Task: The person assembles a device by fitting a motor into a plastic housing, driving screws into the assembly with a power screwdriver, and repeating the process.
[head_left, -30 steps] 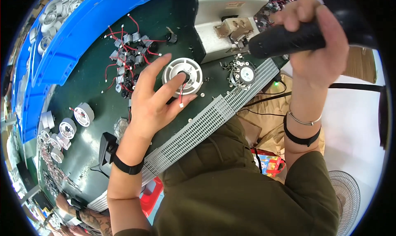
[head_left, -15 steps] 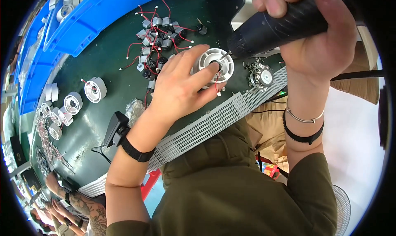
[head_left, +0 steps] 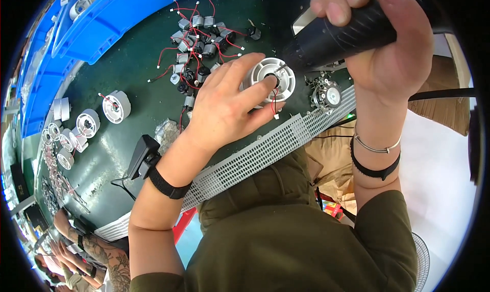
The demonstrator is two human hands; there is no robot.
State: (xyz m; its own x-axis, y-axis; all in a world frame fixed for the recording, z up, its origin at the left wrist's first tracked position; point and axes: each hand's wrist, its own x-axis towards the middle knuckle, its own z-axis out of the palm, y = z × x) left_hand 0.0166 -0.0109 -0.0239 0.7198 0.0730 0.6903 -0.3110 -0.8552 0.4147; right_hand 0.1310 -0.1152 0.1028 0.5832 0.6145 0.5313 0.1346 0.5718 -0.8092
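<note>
At the far left, a blue bin holding white plastic parts curves along the back of the dark green tabletop. In front of it stand several loose white wheels, the nearest with a red wire showing at its face. Low in that corner, a co-worker's tattooed forearm reaches in. A black device with a cable sits just beside the wearer's left wrist, and next to it lies a clear plastic bag. Then comes a heap of small motors, their red wires tangled. The left grip holds a spoked wheel down on the tabletop, fingers around its left side and one fingertip at the hub; a red wire with a white plug hangs off its near edge. A perforated metal strip runs along the near edge. Right of the spoked wheel lies a round metal part. The right grip is wrapped around a black power driver, its bit pointing to the hub; whether they touch, I cannot tell.
</note>
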